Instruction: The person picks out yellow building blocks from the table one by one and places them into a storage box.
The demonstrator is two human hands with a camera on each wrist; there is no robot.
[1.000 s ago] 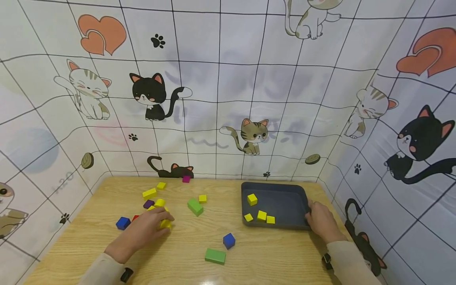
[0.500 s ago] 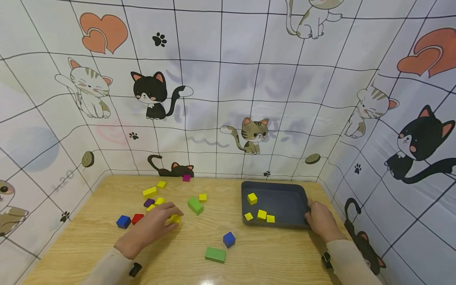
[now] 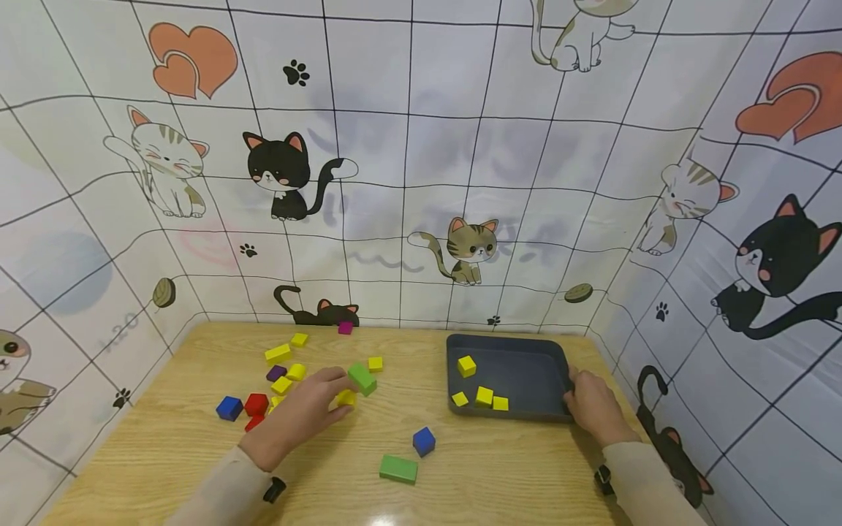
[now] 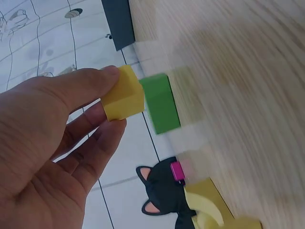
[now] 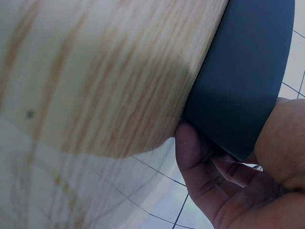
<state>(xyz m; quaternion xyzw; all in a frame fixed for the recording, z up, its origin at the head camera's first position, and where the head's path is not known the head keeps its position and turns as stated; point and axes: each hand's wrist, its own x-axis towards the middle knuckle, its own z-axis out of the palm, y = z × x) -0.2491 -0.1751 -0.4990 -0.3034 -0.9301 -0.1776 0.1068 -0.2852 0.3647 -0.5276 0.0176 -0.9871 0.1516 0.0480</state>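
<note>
My left hand [image 3: 304, 413] pinches a yellow block [image 4: 125, 94] between thumb and fingers. In the head view that block is partly hidden by the fingers. Just beyond it lies a green block [image 3: 362, 378], with a small yellow block [image 3: 376, 364] behind. My right hand [image 3: 600, 410] grips the right edge of a dark grey tray [image 3: 529, 372]. Up close in the right wrist view, the thumb and fingers are at the tray's corner [image 5: 233, 95]. Several yellow blocks [image 3: 484, 397] lie inside the tray.
Around my left forearm lie a blue block [image 3: 229, 408], a red block [image 3: 256, 405], a purple block [image 3: 276, 373] and several yellow blocks [image 3: 278, 354]. Another blue block [image 3: 424, 441] and a green block [image 3: 397, 469] sit nearer the front. A magenta block [image 3: 345, 328] lies by the back wall.
My left hand has moved rightward with the yellow block, away from the pile, uncovering red blocks on the left. The right hand and tray have stayed in place.
</note>
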